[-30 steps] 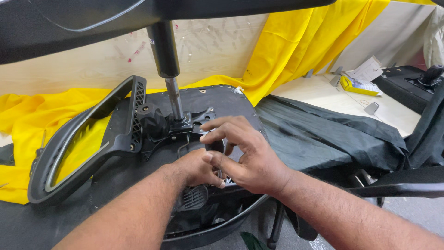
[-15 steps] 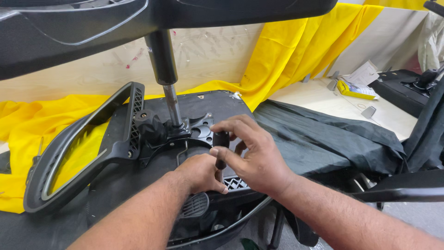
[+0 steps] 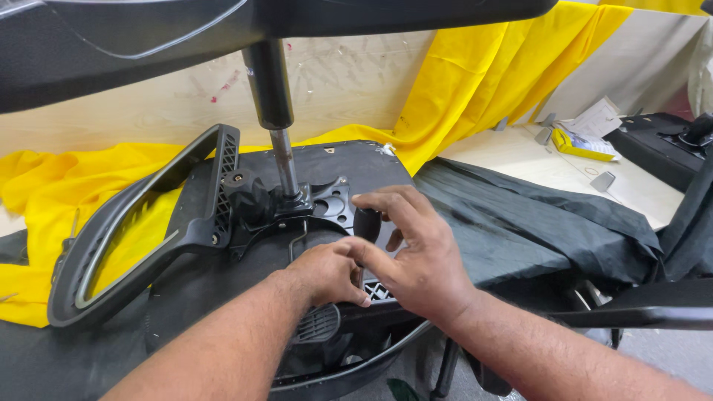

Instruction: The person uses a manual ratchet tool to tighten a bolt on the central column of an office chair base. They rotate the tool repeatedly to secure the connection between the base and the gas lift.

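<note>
An upturned black office chair seat (image 3: 349, 160) lies in front of me with its metal gas column (image 3: 276, 126) standing up from the black mechanism plate (image 3: 330, 202). A black armrest loop (image 3: 141, 230) sticks out to the left. My left hand (image 3: 327, 271) is closed just below the plate on part of the mechanism. My right hand (image 3: 412, 249) overlaps it, fingers curled round a small black knob (image 3: 366, 223). What the left hand grips is hidden.
Yellow cloth (image 3: 460, 82) drapes the back and left side. Dark fabric (image 3: 520, 230) covers the surface to the right. A pale tabletop (image 3: 520, 152) at the far right carries papers, a yellow object (image 3: 583, 143) and another black chair part (image 3: 668, 148). A chair base (image 3: 223, 30) hangs overhead.
Both hands have stayed on the mechanism, shifting slightly right of the column. My right fingers have lifted off the plate and now curl round the black knob.
</note>
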